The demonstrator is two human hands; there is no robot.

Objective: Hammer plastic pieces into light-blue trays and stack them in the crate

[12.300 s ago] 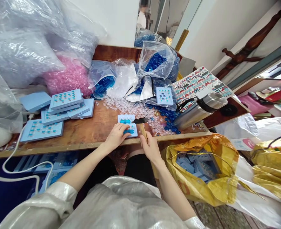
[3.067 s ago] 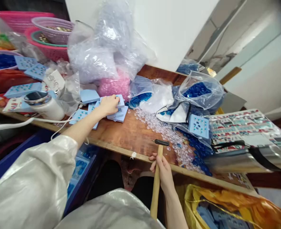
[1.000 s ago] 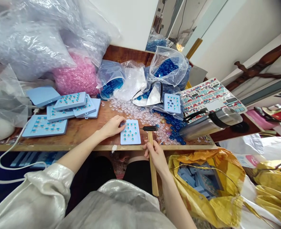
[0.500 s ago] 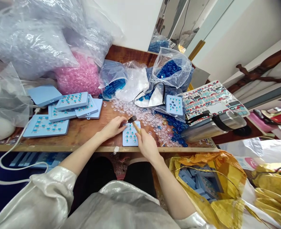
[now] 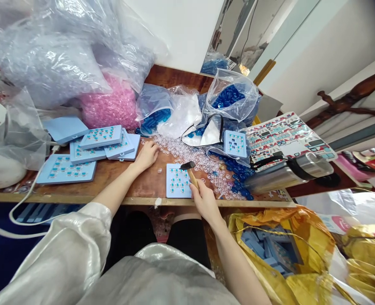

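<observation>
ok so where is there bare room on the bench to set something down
Bare wood shows between the case pile and the left arm, and, bar a stray bead, between that arm and the case by the hammer. It is crowded rightward with clear beads, blue beads and the flask, and along the back with bags.

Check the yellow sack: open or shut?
Open. The sack's mouth gapes, showing blue cases inside.

My right fingers hold a hammer, its dark head over a pale-blue panel on the table; my left fingers lie just beside scattered clear pieces, right of the stacked panels.
</observation>
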